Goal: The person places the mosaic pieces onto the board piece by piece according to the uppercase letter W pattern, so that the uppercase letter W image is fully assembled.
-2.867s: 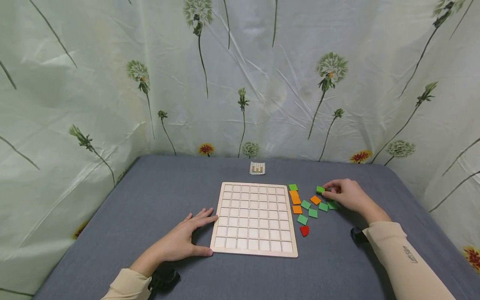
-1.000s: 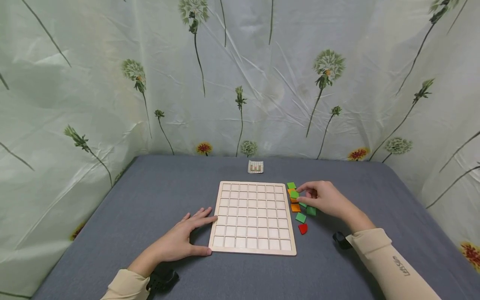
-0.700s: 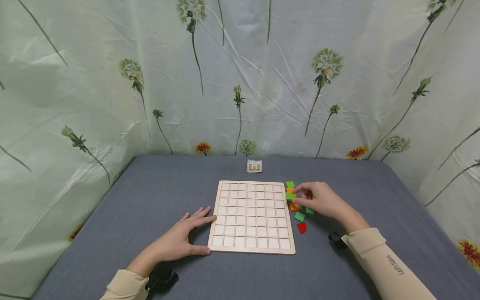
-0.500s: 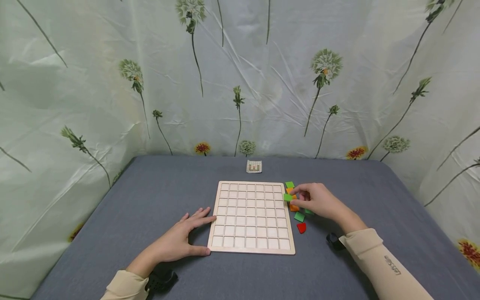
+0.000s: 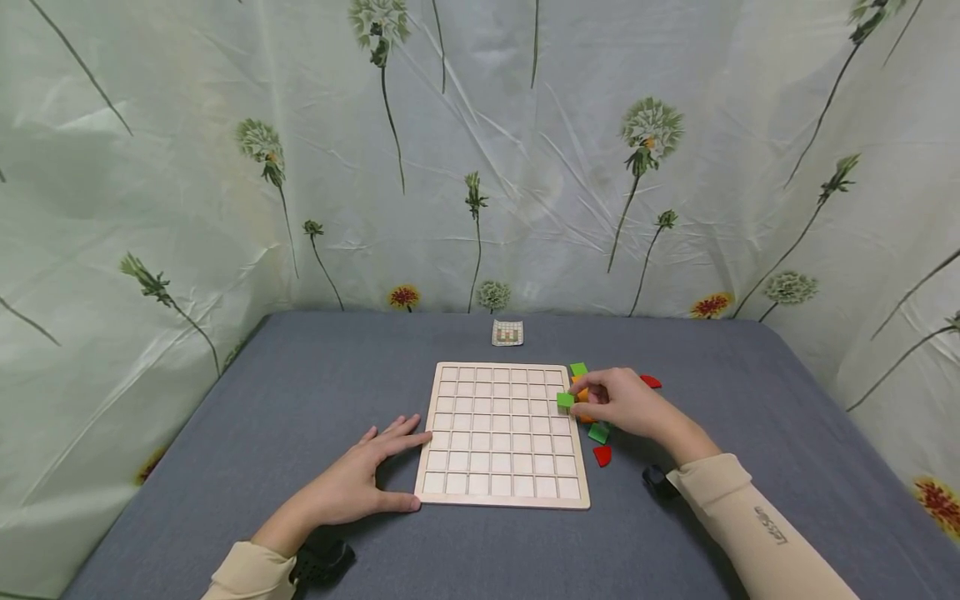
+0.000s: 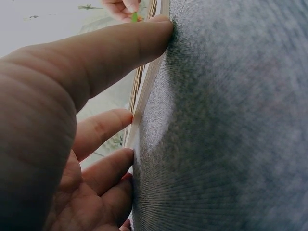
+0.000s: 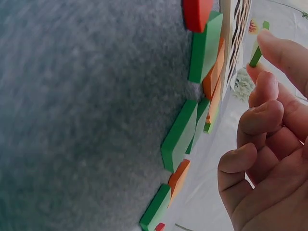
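My right hand (image 5: 637,406) pinches a light green square tile (image 5: 565,401) between thumb and forefinger, over the right rim of the wooden grid board (image 5: 502,433). In the right wrist view that tile shows edge-on between the fingertips, above the table, while the other fingers curl loosely. Beside the board's left edge my left hand (image 5: 360,479) lies spread, thumb at the near corner and forefinger at the side. The left wrist view shows its thumb (image 6: 120,43) stretched along to the board's rim. The board's cells hold no tiles.
Right of the board lie several loose green tiles (image 7: 180,137), orange tiles (image 7: 179,177) and a red rounded piece (image 5: 602,456), partly hidden under my right hand. Another red piece (image 5: 650,381) lies farther right. A small printed pattern card (image 5: 507,333) sits behind the board.
My right hand has carried the green tile left from the far side of the loose pieces to the board's right rim. A red piece behind it has come into view. The left hand stays put.
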`<state>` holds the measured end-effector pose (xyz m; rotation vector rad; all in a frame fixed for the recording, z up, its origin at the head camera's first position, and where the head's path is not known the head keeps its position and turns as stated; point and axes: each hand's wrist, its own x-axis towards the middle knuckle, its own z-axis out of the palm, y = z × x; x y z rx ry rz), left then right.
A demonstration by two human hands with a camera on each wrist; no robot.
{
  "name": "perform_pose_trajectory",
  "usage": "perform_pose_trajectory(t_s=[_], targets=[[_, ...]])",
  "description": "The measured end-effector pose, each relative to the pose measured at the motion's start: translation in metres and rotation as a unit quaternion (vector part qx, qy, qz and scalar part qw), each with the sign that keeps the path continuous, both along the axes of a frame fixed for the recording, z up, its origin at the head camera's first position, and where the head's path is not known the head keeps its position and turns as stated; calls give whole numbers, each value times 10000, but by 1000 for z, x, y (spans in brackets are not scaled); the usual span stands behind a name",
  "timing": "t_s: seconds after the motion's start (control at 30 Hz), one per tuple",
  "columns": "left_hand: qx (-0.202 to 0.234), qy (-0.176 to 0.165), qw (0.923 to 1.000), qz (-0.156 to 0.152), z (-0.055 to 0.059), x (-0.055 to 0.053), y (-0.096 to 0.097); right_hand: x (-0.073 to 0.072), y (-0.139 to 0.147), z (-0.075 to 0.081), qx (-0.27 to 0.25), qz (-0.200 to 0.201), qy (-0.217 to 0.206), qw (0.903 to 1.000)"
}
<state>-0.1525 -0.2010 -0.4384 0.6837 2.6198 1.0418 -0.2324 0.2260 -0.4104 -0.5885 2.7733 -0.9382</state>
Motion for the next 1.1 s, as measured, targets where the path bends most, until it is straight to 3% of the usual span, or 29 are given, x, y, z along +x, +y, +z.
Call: perform_pose_trajectory(t_s=[0.63,1.1], targets=[[-56,-35,10000,30,-1,-1,0,-5,-16,-4,64,353,-100,9993],[-6,22,10000,-5,-2,0,-1,-11,-31,-6,153,379,-204,9990]])
